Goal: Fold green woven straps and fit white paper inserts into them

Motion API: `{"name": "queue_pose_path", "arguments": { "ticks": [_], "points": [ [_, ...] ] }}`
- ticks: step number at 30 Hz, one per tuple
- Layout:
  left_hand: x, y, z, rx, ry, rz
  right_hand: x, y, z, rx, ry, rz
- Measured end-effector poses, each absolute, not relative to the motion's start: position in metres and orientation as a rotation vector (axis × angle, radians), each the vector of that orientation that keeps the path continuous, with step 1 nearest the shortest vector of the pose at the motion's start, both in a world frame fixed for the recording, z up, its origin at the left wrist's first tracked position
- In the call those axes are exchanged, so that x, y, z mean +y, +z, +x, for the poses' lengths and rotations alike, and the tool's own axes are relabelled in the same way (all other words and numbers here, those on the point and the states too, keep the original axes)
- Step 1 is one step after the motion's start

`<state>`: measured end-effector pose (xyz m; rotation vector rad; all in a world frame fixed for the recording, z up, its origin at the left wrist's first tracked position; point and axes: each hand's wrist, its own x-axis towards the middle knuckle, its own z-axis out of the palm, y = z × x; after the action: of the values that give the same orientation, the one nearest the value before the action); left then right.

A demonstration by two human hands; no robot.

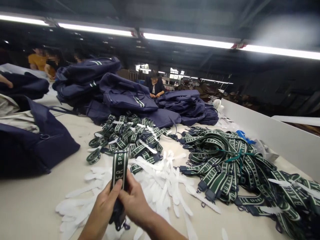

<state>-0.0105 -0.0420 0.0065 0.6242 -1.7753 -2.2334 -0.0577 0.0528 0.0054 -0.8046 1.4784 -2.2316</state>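
Observation:
A folded green strap (pixel 120 166) with white lettering stands upright between my hands in front of me. My left hand (pixel 107 200) grips it from the left, thumb pressed on its face. From the right, my right hand (pixel 133 196) closes round the same strap. Dark end pieces with metal hooks hang below my fingers. Under and around my hands lie many loose white strips (pixel 162 190). Just beyond is a pile of folded green straps (pixel 125 133), some with white strips on them. A larger heap of long straps (pixel 225 160), partly tied with a green cord, spreads to the right.
Navy bags (pixel 130 96) are piled across the back of the pale table (pixel 30 200). An open navy bag (pixel 50 140) stands at left. A low white partition (pixel 270 133) edges the right side, near a small white fan (pixel 217 104). Several people sit or stand beyond.

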Motion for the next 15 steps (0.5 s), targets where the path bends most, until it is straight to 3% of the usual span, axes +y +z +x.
{"name": "queue_pose_path", "arguments": {
  "ticks": [8, 15],
  "points": [
    [-0.033, -0.001, -0.004, -1.964, -1.968, 0.548, 0.048, -0.001, -0.051, 1.37, -2.302, -0.568],
    [-0.051, -0.009, 0.024, -1.736, -1.858, 0.887, 0.069, -0.028, -0.007, 1.843, -1.703, -0.957]
  ]
}}
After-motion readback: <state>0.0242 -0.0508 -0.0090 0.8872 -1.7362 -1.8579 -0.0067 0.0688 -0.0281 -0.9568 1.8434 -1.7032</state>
